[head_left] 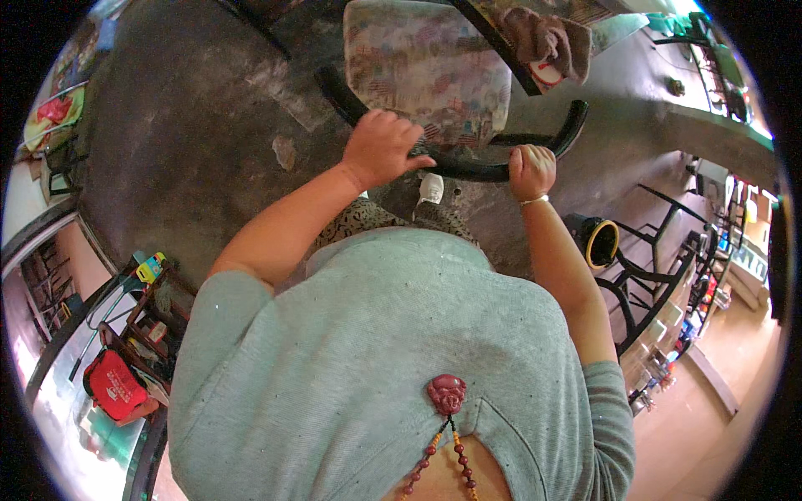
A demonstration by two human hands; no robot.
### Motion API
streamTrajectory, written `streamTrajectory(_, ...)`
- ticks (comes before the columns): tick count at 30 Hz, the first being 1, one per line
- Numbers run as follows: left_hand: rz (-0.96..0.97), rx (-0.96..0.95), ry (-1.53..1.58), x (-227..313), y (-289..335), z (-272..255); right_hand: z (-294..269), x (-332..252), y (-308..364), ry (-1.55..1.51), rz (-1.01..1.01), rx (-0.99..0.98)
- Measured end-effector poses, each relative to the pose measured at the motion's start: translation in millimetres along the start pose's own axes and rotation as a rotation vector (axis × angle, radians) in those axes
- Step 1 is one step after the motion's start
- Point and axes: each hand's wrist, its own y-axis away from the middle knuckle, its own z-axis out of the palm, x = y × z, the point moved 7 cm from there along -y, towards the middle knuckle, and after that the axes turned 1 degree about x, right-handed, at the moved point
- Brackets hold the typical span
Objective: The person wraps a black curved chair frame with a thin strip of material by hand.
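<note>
A black curved rail, which looks like the back and arms of a chair, bends in front of me with both ends pointing away. Over its left part lies my left hand, fingers curled across the rail and thumb stretched to the right. My right hand is closed round the rail's right part, knuckles up. Just beyond the rail is a pale seat cushion with a faded pattern. The rail hides the cushion's near edge, and the chair's legs are mostly out of sight.
A brown cloth lies on a dark-edged surface at the far right. To my right stand a black bin with a yellow rim and a dark metal frame. A red bag sits by a shelf at left. The dark floor is stained.
</note>
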Motion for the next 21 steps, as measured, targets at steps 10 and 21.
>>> streamTrajectory(10, 0.036, -0.181, 0.214, 31.2, -9.7, 20.9, 18.5, -86.6, -14.0, -0.013, -0.084, -0.237)
streamTrajectory(21, -0.041, -0.382, 0.262, 27.4, -18.5, 40.0, 41.6, -88.7, -17.6, -0.068, -0.145, -0.708)
